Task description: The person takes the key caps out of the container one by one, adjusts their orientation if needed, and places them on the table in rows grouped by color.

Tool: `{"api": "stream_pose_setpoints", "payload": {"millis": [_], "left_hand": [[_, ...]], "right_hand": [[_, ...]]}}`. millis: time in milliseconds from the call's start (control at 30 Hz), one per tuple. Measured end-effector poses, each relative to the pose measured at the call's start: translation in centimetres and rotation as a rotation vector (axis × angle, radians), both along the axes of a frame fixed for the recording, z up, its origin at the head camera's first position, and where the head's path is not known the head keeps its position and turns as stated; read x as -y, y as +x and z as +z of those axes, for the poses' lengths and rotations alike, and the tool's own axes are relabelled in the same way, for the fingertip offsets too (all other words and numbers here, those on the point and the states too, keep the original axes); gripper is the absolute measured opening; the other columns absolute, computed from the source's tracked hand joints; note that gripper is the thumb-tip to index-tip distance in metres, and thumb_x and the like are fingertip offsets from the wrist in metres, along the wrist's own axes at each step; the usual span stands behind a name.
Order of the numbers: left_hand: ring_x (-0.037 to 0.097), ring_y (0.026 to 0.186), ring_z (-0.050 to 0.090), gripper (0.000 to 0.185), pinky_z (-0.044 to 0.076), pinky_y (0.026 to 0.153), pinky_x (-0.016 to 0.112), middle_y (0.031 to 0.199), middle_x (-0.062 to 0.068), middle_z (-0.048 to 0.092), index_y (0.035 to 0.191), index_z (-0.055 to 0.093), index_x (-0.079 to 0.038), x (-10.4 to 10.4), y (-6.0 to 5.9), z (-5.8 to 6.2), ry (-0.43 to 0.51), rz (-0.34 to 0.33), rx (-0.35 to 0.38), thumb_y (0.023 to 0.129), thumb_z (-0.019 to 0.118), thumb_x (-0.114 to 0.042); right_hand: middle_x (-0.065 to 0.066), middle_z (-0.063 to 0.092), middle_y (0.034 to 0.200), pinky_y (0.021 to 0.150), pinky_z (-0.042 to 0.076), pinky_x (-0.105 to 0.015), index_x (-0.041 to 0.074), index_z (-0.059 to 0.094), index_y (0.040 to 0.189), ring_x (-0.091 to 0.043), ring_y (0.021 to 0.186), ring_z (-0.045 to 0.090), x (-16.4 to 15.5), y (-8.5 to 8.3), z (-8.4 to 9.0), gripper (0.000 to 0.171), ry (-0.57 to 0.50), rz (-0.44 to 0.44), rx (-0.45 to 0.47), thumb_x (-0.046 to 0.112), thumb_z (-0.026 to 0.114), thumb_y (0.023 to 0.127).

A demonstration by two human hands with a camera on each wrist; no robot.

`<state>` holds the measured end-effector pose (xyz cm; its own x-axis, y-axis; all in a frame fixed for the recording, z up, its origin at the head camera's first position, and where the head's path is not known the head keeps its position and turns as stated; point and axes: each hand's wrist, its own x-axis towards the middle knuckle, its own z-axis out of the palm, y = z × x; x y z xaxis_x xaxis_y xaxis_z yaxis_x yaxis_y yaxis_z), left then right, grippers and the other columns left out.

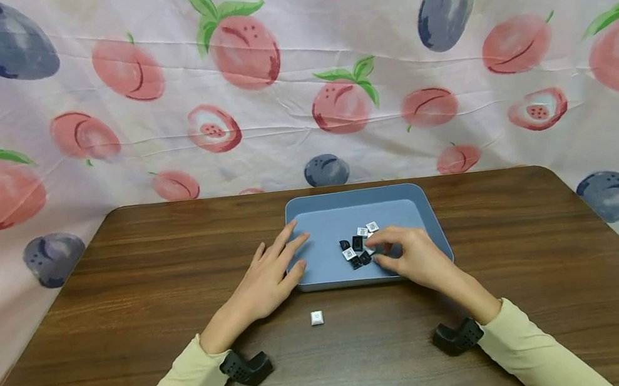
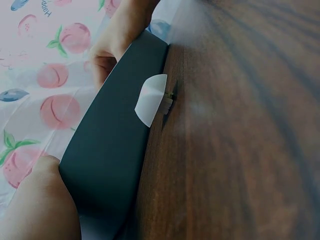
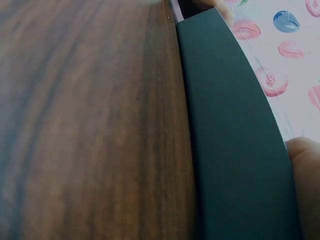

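On the fruit-printed backdrop cloth point(image 2: 45, 95), seen from the left wrist, a blue word beginning "Happ" point(image 2: 45, 8) runs sideways at the top edge, cut off by the frame. The small white keycaps point(image 1: 363, 232) in the blue tray point(image 1: 318, 217) carry dark markings, too small to read from the head view.

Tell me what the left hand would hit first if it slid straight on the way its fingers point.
The left hand points up and right across the blue tray. It would probably meet the cluster of small keycaps first, though the depth is hard to judge.
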<state>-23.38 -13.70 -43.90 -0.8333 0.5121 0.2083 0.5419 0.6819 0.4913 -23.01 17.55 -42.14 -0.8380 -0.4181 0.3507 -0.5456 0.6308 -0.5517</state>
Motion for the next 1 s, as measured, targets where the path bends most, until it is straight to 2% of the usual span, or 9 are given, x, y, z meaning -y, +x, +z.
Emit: {"api": "stream_pose_setpoints", "payload": {"millis": [167, 400, 567, 1000], "left_hand": [[0.034, 0.151, 0.034, 0.052, 0.012, 0.118, 0.072, 0.172, 0.004, 0.015, 0.159, 0.038, -0.021, 0.12, 0.04, -0.03, 0.006, -0.001, -0.003, 0.11, 0.043, -0.038], [0.034, 0.151, 0.033, 0.052, 0.011, 0.118, 0.072, 0.172, 0.004, 0.014, 0.159, 0.037, -0.023, 0.15, 0.16, -0.08, 0.005, 0.003, 0.011, 0.11, 0.043, -0.038], [0.034, 0.151, 0.033, 0.052, 0.011, 0.118, 0.072, 0.172, 0.005, 0.015, 0.159, 0.038, -0.021, 0.12, 0.31, -0.16, 0.004, 0.009, 0.012, 0.109, 0.045, -0.036], [0.034, 0.151, 0.034, 0.052, 0.013, 0.118, 0.073, 0.171, 0.006, 0.016, 0.158, 0.039, -0.02, -0.14, 0.46, -0.01, 0.005, 0.004, -0.009, 0.109, 0.046, -0.035]], "right_hand": [[-0.003, 0.076, 0.109, 0.08, 0.056, -0.035, 0.009, 0.079, 0.108, -0.016, 0.089, 0.069, 0.24, 0.01, 0.09, 0.023, 0.03, -0.055, 0.023, 0.006, 0.08, 0.086], [0.0, 0.075, 0.098, 0.071, 0.05, -0.028, 0.012, 0.081, 0.106, -0.01, 0.078, 0.063, 0.37, 0.06, -0.03, 0.022, 0.044, -0.097, 0.055, 0.01, 0.082, 0.084], [0.0, 0.075, 0.098, 0.066, 0.048, -0.024, 0.014, 0.081, 0.105, -0.006, 0.074, 0.062, 0.43, 0.3, -0.2, 0.021, 0.034, -0.109, 0.095, 0.012, 0.082, 0.084], [0.0, 0.074, 0.101, 0.061, 0.046, -0.023, 0.012, 0.082, 0.107, -0.003, 0.071, 0.059, -0.03, 0.59, 0.18, 0.021, 0.04, -0.065, 0.137, 0.012, 0.081, 0.086]]}}
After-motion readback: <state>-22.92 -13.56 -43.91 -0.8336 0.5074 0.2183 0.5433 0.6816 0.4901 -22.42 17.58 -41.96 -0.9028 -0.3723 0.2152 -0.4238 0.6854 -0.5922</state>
